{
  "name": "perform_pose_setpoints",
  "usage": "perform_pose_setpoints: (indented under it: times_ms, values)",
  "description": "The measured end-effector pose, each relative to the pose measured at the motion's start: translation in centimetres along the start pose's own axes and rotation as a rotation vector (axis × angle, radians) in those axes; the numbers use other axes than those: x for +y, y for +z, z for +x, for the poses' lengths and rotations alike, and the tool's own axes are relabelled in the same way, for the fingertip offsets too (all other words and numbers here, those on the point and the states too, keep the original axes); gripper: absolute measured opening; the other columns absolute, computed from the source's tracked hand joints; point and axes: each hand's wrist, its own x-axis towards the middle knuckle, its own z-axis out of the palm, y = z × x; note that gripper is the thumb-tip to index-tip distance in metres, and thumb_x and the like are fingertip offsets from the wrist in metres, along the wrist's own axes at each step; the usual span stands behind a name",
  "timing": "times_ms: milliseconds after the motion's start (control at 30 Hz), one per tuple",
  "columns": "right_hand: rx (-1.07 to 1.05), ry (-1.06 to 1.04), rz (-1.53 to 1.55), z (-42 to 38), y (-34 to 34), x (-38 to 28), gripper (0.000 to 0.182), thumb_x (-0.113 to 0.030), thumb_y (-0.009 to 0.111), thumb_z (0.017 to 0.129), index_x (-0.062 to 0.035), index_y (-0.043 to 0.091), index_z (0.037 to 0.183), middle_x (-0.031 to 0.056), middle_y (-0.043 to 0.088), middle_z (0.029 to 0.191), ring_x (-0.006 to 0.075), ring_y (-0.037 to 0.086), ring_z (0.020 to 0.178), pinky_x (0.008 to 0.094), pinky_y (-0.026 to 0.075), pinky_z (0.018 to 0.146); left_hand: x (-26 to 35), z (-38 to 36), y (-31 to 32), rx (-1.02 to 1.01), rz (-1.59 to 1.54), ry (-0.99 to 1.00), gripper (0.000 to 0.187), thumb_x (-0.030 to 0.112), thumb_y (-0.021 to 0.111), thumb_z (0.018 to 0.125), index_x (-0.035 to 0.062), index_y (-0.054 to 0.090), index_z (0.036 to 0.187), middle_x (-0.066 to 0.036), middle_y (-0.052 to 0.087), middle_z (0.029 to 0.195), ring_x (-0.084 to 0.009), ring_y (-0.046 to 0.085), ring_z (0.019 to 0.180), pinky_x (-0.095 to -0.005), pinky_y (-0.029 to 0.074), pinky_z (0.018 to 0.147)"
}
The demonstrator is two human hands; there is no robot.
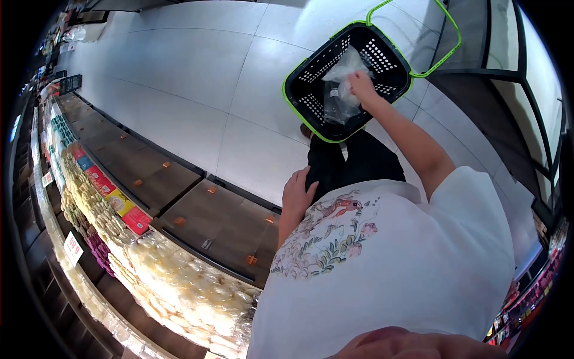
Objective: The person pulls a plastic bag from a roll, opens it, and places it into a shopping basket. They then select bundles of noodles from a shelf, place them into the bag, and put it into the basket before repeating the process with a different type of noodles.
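Observation:
A black basket [305, 96] with a green rim and green handles stands on the floor, at the top of the view. Clear plastic bags [341, 99] lie inside it. My right hand [361, 85] reaches into the basket, its fingers closed on the crumpled plastic. My left hand [295, 190] rests against my dark trousers near the thigh, palm down, fingers apart and holding nothing.
Shelves along the left carry bagged goods [185, 281], colourful labels [107, 191] and a price card [73, 248]. A brown ledge [209, 227] runs beside my left arm. Dark-framed panels [502, 78] stand at the right. Tiled floor [239, 72] lies between.

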Motion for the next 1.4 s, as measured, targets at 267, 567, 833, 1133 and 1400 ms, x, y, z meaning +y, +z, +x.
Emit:
perform_pose_setpoints:
  times_ms: [267, 567, 833, 1133, 1400]
  values:
    - [0.119, 0.255, 0.108, 5.1, 4.5, 1.7, 0.019, -0.018, 0.049, 0.076, -0.0029, 0.05, 0.089, 0.007, 0.053, 0.072, 0.0151, 0.052, 0.066, 0.0276, 0.043, 0.056, -3.3, 3.8, -3.5, -0.105, 0.047, -0.023, 0.042, 0.02, 0.058, 0.073, 0.0058, 0.046, 0.111, -0.015, 0.052, 0.1, -0.0315, 0.05, 0.09, -0.0377, 0.041, 0.076]
    - [-0.05, 0.096, -0.495, 1.3, 8.2, 7.0, 0.029, -0.02, 0.057, 0.073, -0.0021, 0.052, 0.095, 0.0122, 0.059, 0.083, 0.0256, 0.056, 0.08, 0.0333, 0.044, 0.071, -8.9, 10.0, -5.6, -0.244, 0.21, 0.019, 0.04, 0.021, 0.058, 0.074, 0.0087, 0.047, 0.11, -0.011, 0.053, 0.098, -0.0275, 0.052, 0.091, -0.0363, 0.042, 0.076]
    - [-0.161, 0.285, -0.584, -0.9, -0.7, 12.1, 0.025, -0.021, 0.052, 0.073, -0.0088, 0.056, 0.094, 0.0138, 0.058, 0.093, 0.0299, 0.054, 0.09, 0.037, 0.042, 0.077, -9.3, 12.4, 2.2, -0.194, -0.13, -0.039, 0.038, 0.017, 0.057, 0.074, 0.0044, 0.048, 0.109, -0.016, 0.054, 0.098, -0.0311, 0.051, 0.089, -0.0377, 0.041, 0.078]
    - [0.024, 0.166, -0.706, 9.4, -7.5, 19.3, 0.025, -0.012, 0.055, 0.072, -0.0075, 0.051, 0.096, 0.0101, 0.054, 0.09, 0.0265, 0.054, 0.087, 0.0354, 0.044, 0.073, -11.2, 7.0, 15.2, -0.359, 0.183, -0.382, 0.056, 0.032, 0.057, 0.074, 0.0085, 0.037, 0.121, -0.022, 0.04, 0.117, -0.0379, 0.038, 0.108, -0.0425, 0.035, 0.088]
    - [-0.108, 0.189, -0.874, 23.5, -5.1, 28.4, 0.044, -0.01, 0.049, 0.069, -0.0099, 0.044, 0.112, 0.0128, 0.042, 0.114, 0.0307, 0.048, 0.1, 0.0383, 0.042, 0.082, -9.9, 9.9, 20.1, -0.417, 0.418, -0.526, 0.063, 0.039, 0.057, 0.072, 0.0193, 0.032, 0.127, -0.027, 0.023, 0.128, -0.0412, 0.028, 0.114, -0.0515, 0.029, 0.088]
